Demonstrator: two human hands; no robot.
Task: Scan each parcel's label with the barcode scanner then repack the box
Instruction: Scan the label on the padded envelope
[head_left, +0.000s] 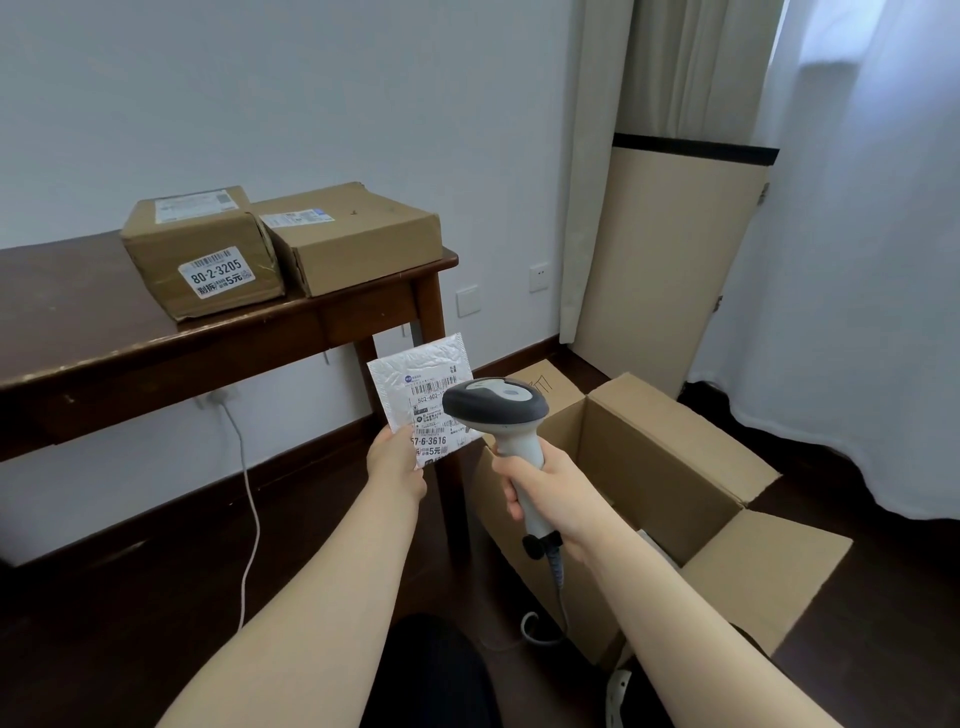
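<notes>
1. Head view: the right hand (545, 486) is wrapped tight around the pale grip of the barcode scanner (498, 415), fingers curled round the front of the handle, with the dark grey head of the scanner tipped toward the parcel just to its left.
2. The left hand (397, 460) is closed in a pinch on the lower left corner of a white padded mailer (415, 364), thumb side on the printed face, holding it upright and slightly tilted in the air.
3. The mailer's shipping label (434, 415) faces the camera; the scanner head overlaps its right edge in this view, so whether they touch cannot be told.
4. A coiled grey cable (558, 571) hangs from the base of the scanner handle and loops down toward the floor.
5. Behind and to the right of the scanner, an open cardboard box (670, 467) sits on the dark floor with its flaps spread outward.
6. Up and to the left, a dark wooden table (104, 332) carries two brown parcels: the labelled parcel (202, 254) with a white sticker on its front, and a flatter parcel (353, 239) pressed against its right side.
7. A white cord (249, 493) trails down the wall under the table.
</notes>
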